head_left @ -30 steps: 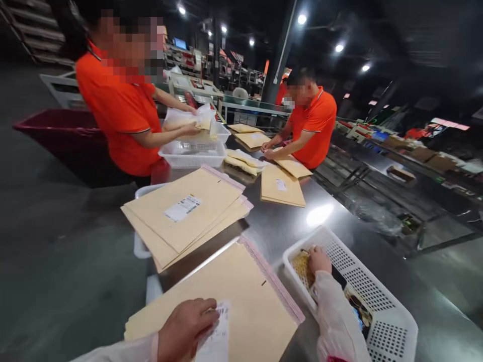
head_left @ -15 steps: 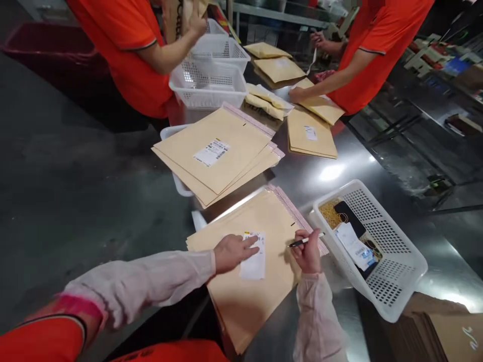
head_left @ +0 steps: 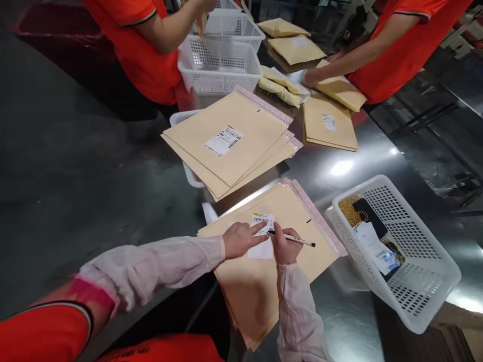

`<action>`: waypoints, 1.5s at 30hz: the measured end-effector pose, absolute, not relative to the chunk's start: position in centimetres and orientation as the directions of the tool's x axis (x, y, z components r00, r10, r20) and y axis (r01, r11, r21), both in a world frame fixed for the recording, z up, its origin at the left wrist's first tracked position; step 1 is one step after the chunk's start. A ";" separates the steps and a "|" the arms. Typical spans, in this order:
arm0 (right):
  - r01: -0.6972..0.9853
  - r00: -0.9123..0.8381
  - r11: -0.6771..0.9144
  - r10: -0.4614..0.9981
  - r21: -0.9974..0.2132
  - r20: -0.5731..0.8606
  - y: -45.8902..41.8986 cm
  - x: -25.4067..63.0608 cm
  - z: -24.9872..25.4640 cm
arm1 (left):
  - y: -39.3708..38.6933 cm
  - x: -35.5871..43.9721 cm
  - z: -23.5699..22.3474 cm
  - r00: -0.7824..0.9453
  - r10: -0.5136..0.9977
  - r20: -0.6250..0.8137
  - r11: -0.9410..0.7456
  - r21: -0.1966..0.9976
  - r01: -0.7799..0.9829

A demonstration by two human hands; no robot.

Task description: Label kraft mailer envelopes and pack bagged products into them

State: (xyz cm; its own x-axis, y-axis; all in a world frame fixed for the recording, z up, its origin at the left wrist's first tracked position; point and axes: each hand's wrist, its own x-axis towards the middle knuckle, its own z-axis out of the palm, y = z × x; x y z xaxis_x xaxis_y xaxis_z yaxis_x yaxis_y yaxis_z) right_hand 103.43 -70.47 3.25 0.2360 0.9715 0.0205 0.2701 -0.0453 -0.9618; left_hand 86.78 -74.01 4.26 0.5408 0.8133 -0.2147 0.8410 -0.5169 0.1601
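A stack of tan padded envelopes (head_left: 241, 291) with pinkish flaps lies in front of me, a white shipping label (head_left: 260, 252) stuck on the top one. My left hand (head_left: 239, 240) rests on that envelope, two fingers stretched apart across the label. Gripped in my right hand (head_left: 287, 246) is a black-and-white pen (head_left: 298, 238), its tip at the label between my left fingertips. Any mark under the tip is too small to make out.
More labelled envelopes (head_left: 204, 125) rest on a white bin beyond. A white basket (head_left: 418, 241) at the right holds rubber bands, a phone and papers. Several white baskets (head_left: 226, 80) stand at the back. Two people in orange shirts work across the table, one touching an envelope (head_left: 339, 90).
My right hand has moved left from the envelope's flap side to the label, bringing the pen tip onto it. My left hand stays on the label. The view has shifted slightly.
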 end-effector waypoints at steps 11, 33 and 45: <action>0.523 0.169 0.039 0.974 -0.851 0.149 -70.9 103.8 1.3 | -73.8 86.8 3.6 0.551 0.804 -0.224 -0.517 0.192 0.834; 0.547 0.098 0.139 0.969 -0.826 0.227 -70.7 104.1 1.6 | -73.8 86.9 3.9 0.546 0.801 -0.243 -0.521 0.164 0.837; 0.550 0.099 0.130 0.970 -0.825 0.220 -70.5 104.1 1.5 | -74.0 86.9 3.4 0.554 0.807 -0.204 -0.537 0.136 0.832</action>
State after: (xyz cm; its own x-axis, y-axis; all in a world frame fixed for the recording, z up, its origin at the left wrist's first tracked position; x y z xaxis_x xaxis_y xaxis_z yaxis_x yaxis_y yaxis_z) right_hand 104.10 -70.53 1.47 0.0995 0.9705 0.2196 0.5496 0.1304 -0.8252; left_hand 86.85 -74.05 3.45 0.5543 0.8070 -0.2036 0.8323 -0.5375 0.1356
